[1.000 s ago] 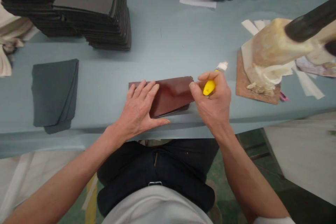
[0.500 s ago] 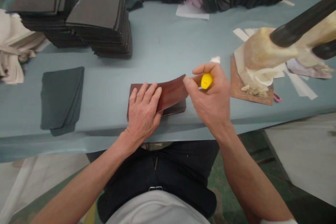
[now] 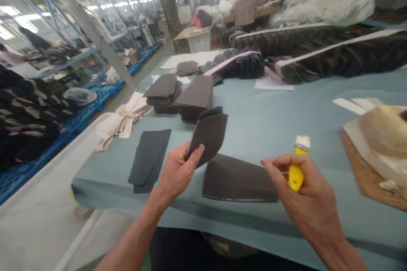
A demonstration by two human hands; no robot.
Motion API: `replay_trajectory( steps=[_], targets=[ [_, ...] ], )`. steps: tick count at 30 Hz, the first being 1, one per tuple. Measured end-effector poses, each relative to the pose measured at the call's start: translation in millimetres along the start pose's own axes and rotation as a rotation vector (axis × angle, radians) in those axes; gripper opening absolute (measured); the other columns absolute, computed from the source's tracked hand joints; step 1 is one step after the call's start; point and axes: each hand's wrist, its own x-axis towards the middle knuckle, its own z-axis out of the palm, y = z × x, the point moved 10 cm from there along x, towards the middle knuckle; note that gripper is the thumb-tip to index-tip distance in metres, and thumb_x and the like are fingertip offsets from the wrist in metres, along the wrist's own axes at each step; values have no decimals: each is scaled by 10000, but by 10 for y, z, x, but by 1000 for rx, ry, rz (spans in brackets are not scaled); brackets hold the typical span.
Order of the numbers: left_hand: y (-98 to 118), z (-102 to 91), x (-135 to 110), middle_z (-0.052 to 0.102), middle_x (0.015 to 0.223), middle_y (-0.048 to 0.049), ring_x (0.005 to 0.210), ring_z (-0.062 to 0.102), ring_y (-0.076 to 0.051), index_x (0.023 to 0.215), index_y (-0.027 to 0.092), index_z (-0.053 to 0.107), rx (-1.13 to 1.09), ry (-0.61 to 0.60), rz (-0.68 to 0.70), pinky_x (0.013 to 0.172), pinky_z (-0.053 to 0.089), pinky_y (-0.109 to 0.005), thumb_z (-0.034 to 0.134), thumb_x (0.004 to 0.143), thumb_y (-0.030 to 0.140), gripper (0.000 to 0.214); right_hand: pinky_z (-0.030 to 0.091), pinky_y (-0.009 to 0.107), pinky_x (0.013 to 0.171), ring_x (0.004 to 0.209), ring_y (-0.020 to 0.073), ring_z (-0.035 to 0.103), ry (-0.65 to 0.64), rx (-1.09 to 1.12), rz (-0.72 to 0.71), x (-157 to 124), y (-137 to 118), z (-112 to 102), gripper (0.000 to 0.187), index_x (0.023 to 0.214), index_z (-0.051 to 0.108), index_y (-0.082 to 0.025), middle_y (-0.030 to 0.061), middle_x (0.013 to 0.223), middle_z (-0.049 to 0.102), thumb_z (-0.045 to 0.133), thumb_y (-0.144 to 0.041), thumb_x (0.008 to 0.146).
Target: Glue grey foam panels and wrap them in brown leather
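Observation:
My left hand (image 3: 178,171) pinches a dark, folded leather piece (image 3: 208,135) and holds it up above the blue-grey table (image 3: 273,114). A second dark piece (image 3: 237,178) lies flat on the table between my hands, near the front edge. My right hand (image 3: 305,199) is closed round a yellow-handled glue brush (image 3: 297,165) whose white bristles point up. It hovers just right of the flat piece.
A small pile of dark pieces (image 3: 148,156) lies at the left. Two taller stacks (image 3: 193,97) stand farther back, with beige cloth (image 3: 122,120) beside them. A glue-caked pot on a brown board (image 3: 375,148) sits at the right. Black bundles (image 3: 333,55) line the far side; a person works beyond.
The view has tilted up to show the room. My left hand, which lay flat on the brown piece, now holds a folded piece in the air. The brush hand moved slightly right.

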Motion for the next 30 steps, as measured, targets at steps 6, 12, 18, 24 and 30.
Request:
replay_trajectory(
  steps=[6, 12, 18, 24, 30],
  targets=[
    [-161, -141, -37, 792, 952, -63, 910, 735, -273, 1034, 184, 799, -226, -50, -85, 822, 629, -357, 667, 954, 611, 454, 624, 256, 575, 682, 190, 790, -95, 44, -68, 3, -117, 350, 259, 919, 649, -260, 35, 912, 836, 716, -509, 931],
    [-238, -526, 52, 790, 908, -58, 824, 717, -240, 1028, 172, 810, -150, 65, -54, 728, 613, -319, 696, 935, 634, 485, 680, 327, 715, 858, 229, 836, -123, -121, -341, -174, -82, 606, 191, 1027, 636, -271, 30, 1027, 842, 656, -461, 1014],
    [-164, -1228, 847, 777, 892, -41, 740, 666, -191, 1023, 163, 762, -139, 255, 38, 639, 544, -259, 857, 778, 557, 474, 682, 353, 654, 840, 234, 833, -142, -275, -478, -420, 167, 740, 108, 1003, 601, -277, 26, 1029, 833, 596, -378, 1041],
    [-33, -1122, 1881, 776, 885, -32, 692, 673, -185, 1041, 184, 717, -255, 112, 29, 615, 554, -280, 876, 645, 512, 538, 668, 335, 673, 855, 217, 828, -119, -335, -540, -461, 129, 770, 85, 967, 595, -276, 32, 1041, 828, 579, -310, 1044],
    [-116, -690, 2506, 744, 798, 1, 619, 649, -156, 1029, 198, 695, -289, -38, -56, 603, 550, -274, 852, 668, 428, 456, 630, 301, 710, 855, 186, 814, -128, -353, -569, -470, 130, 786, 90, 958, 589, -266, 38, 1053, 829, 599, -273, 1047]
  ],
)
